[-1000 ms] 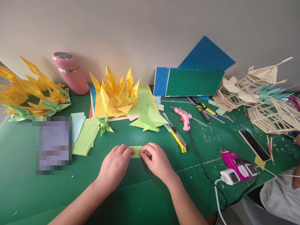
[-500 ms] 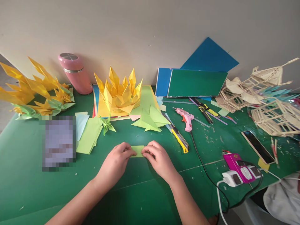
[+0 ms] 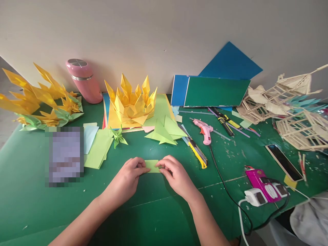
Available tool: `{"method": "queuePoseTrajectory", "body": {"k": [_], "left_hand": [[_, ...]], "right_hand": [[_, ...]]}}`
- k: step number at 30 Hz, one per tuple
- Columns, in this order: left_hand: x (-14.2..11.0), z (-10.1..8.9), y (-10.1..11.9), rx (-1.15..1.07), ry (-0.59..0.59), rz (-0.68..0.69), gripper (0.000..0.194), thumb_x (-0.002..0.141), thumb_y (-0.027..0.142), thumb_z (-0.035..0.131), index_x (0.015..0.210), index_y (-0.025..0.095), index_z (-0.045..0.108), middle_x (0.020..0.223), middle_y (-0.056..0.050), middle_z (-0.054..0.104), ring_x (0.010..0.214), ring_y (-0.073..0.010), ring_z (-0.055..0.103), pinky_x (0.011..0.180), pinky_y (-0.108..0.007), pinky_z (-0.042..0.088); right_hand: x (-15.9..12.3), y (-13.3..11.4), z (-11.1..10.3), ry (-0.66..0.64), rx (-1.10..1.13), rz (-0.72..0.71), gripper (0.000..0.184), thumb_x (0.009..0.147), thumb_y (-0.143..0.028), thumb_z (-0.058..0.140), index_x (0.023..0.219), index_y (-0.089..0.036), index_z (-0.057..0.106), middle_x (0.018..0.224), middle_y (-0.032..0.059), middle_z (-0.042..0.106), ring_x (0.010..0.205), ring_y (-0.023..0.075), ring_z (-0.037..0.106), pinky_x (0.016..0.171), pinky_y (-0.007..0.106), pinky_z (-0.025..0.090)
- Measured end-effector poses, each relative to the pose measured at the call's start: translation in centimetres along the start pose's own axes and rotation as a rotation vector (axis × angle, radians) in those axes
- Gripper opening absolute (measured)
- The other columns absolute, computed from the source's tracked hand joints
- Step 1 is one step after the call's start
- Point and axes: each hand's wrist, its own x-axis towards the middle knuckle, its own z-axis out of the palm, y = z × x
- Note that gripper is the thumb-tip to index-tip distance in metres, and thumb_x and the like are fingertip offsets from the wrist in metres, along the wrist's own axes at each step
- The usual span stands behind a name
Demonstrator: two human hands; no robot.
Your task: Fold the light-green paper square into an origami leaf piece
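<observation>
A small light-green strip of paper (image 3: 153, 166) lies level just above or on the green table in front of me. My left hand (image 3: 134, 172) pinches its left end between thumb and fingers. At the right end, my right hand (image 3: 172, 172) has its thumb and fingertips closed on the paper's edge. Beyond the hands sit folded light-green paper pieces (image 3: 165, 131) and a small green origami flower (image 3: 118, 136). Left of them lies a stack of light-green paper rectangles (image 3: 98, 152), partly under a pale blue sheet (image 3: 90, 136).
A yellow utility knife (image 3: 197, 153) and pink glue gun (image 3: 203, 131) lie to the right. Further right are a magenta power strip (image 3: 265, 184), a phone (image 3: 284, 162) and wooden stick models (image 3: 297, 126). Yellow paper lotuses (image 3: 133, 107) and a pink flask (image 3: 87, 83) stand behind.
Both hands still hold the paper strip at its ends. My right hand's fingertips have shifted slightly at the right end; the whole view has drifted a little.
</observation>
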Motion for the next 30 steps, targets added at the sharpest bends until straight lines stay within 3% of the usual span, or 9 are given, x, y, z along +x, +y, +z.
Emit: {"method": "queuePoseTrajectory", "body": {"k": [6, 10, 16, 24, 30], "left_hand": [[-0.1, -0.2, 1.1, 0.049, 0.027, 0.038, 0.041, 0.080, 0.003, 0.037, 0.095, 0.018, 0.071, 0.091, -0.009, 0.058, 0.083, -0.0189, 0.057, 0.074, -0.032, 0.055], [0.1, -0.2, 1.6, 0.056, 0.049, 0.028, 0.031, 0.085, 0.011, 0.042, 0.092, 0.017, 0.071, 0.086, -0.008, 0.058, 0.078, -0.0186, 0.057, 0.070, -0.032, 0.055], [0.7, 0.3, 0.8, 0.088, 0.082, -0.033, 0.027, 0.091, 0.019, 0.043, 0.077, 0.019, 0.065, 0.082, -0.005, 0.059, 0.072, -0.0165, 0.060, 0.066, -0.030, 0.053], [0.8, 0.8, 0.2, -0.035, 0.094, -0.129, 0.008, 0.088, 0.021, 0.047, 0.086, 0.019, 0.055, 0.113, -0.010, 0.059, 0.082, -0.0181, 0.066, 0.069, -0.032, 0.056], [0.8, 0.8, 0.0, -0.049, 0.094, -0.095, 0.016, 0.090, 0.026, 0.047, 0.086, 0.019, 0.060, 0.101, -0.008, 0.064, 0.086, -0.0203, 0.066, 0.077, -0.035, 0.056]], "right_hand": [[0.1, -0.3, -0.4, -0.005, -0.001, 0.005, 0.032, 0.084, -0.006, 0.046, 0.103, -0.023, 0.064, 0.093, 0.0041, 0.058, 0.070, 0.0136, 0.055, 0.069, 0.027, 0.051], [0.5, -0.8, -0.1, 0.044, -0.060, 0.023, 0.027, 0.086, -0.013, 0.050, 0.108, -0.021, 0.063, 0.092, 0.0051, 0.058, 0.065, 0.0133, 0.056, 0.064, 0.027, 0.052], [1.0, -1.1, 1.1, 0.129, -0.205, 0.003, 0.021, 0.079, -0.013, 0.063, 0.099, -0.021, 0.065, 0.093, 0.0060, 0.059, 0.084, 0.0208, 0.061, 0.072, 0.032, 0.053], [1.1, -1.4, 1.2, 0.128, -0.173, 0.048, 0.020, 0.077, -0.010, 0.063, 0.094, -0.020, 0.063, 0.094, 0.0059, 0.060, 0.082, 0.0204, 0.060, 0.070, 0.031, 0.051], [1.1, -1.1, 1.4, 0.185, -0.126, -0.013, 0.014, 0.080, -0.013, 0.058, 0.090, -0.021, 0.063, 0.091, 0.0048, 0.063, 0.078, 0.0185, 0.059, 0.069, 0.029, 0.049]]}}
